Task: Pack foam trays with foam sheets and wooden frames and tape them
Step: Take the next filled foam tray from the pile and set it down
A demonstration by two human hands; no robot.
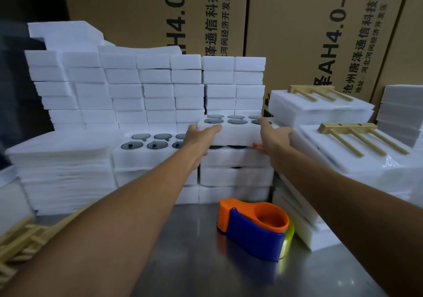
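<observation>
Fingers point(214, 128) of both hands clasp a white foam tray point(231, 134) (round grey discs inset).

1. Bare metal surface point(183, 262) lies open left of and nearer than the tape dispenser point(253, 228).
2. Behind the dispenser, stacked foam trays point(235, 175) wall off the back.
3. Right of it, packed foam stacks point(297, 219) crowd close.
4. Far left of it, wooden frames point(20, 239) lie.

Two bare, sleeveless forearms point(142, 205).
</observation>
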